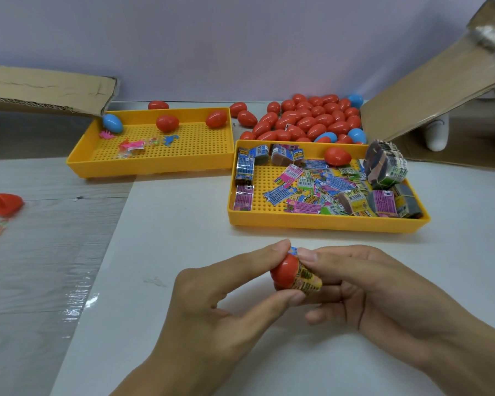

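My left hand (223, 292) pinches a red plastic egg (283, 271) between thumb and forefinger, just above the white table. A colourful printed label (307, 280) is wrapped partly round the egg. My right hand (363, 287) holds that label against the egg with its fingertips. Part of the egg is hidden behind my fingers.
A yellow tray (320, 222) ahead holds several loose labels, bundled label stacks and one red egg. Farther left, another yellow tray (152, 168) holds eggs and small toys. A pile of red and blue eggs (309, 120) lies behind. Cardboard flaps stand at both sides. Open red egg halves (5, 204) lie far left.
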Tool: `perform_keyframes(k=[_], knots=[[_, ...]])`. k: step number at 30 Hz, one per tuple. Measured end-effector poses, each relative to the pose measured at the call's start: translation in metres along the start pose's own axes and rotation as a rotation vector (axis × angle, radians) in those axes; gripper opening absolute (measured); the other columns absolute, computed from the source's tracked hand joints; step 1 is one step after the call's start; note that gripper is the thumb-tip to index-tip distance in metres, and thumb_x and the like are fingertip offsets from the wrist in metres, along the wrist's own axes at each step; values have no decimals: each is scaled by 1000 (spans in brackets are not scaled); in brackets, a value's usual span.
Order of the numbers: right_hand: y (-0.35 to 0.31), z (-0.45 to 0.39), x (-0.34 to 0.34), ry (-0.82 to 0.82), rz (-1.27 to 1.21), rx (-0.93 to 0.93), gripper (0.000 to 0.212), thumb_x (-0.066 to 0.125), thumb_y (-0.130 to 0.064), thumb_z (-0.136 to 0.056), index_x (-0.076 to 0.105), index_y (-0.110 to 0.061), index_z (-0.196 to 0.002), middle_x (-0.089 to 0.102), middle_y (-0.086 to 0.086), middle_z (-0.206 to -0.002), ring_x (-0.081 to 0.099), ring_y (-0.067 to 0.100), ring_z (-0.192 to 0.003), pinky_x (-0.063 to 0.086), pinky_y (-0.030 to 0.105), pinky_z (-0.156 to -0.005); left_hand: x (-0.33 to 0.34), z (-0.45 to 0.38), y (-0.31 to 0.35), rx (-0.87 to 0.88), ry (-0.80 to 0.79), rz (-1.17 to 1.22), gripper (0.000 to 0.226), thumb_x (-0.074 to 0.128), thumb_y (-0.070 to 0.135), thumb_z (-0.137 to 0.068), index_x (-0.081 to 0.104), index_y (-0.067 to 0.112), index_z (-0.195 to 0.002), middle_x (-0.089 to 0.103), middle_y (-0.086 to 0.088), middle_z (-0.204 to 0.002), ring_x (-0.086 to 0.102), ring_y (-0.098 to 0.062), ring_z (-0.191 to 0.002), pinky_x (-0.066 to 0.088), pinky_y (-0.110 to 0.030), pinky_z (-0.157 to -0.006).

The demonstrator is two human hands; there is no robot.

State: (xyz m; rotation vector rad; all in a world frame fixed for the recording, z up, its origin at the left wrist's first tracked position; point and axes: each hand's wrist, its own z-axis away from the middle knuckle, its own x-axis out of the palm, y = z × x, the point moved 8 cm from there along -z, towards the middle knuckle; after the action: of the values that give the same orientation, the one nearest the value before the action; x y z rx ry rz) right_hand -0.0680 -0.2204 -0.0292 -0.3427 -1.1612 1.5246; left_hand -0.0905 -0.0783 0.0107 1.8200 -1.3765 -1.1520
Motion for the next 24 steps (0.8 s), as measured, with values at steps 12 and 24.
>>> perform_keyframes(k=[12, 24], knots=[[-8, 2, -1, 66, -16, -126, 33, 83, -26, -70, 74, -7, -95, 74, 17, -91, 73, 22, -73, 56, 29, -51, 0, -2, -11, -71, 38, 157, 41, 80, 27, -76, 72, 25, -116, 75, 9, -108, 72, -17, -103, 58, -34, -89], [-5, 2, -6, 123, -30, -122, 36, 76, -25, -64, 77, -3, -93, 73, 26, -93, 70, 22, -68, 57, 27, -54, 3, 2, -10, -74, 6, 68, 43, 80, 33, -73, 73, 22, -113, 72, 16, -116, 67, -6, -111, 52, -22, -95]])
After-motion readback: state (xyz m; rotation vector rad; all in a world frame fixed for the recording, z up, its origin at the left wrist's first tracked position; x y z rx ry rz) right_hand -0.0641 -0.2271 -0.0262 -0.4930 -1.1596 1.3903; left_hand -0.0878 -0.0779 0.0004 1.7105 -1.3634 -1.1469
